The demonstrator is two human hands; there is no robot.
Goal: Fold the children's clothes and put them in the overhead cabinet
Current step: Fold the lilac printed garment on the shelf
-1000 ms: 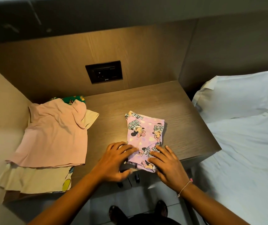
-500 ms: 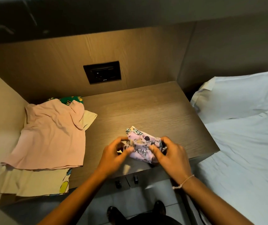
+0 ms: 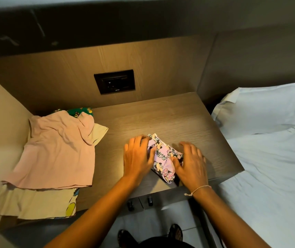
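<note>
Just right of the frame's centre, the lilac cartoon-print garment (image 3: pixel 162 159) is lying bunched on the wooden table (image 3: pixel 161 117). The left hand (image 3: pixel 137 158) and right hand (image 3: pixel 192 164) are pressing on its two sides, fingers nearly straight, gripping nothing. At centre left, a pink top (image 3: pixel 59 151) is lying over a cream garment (image 3: pixel 34 203).

Bare forearms (image 3: pixel 107 203), thin pale string bracelet (image 3: pixel 198 189) on right wrist, dark sandals (image 3: pixel 175 232).
</note>
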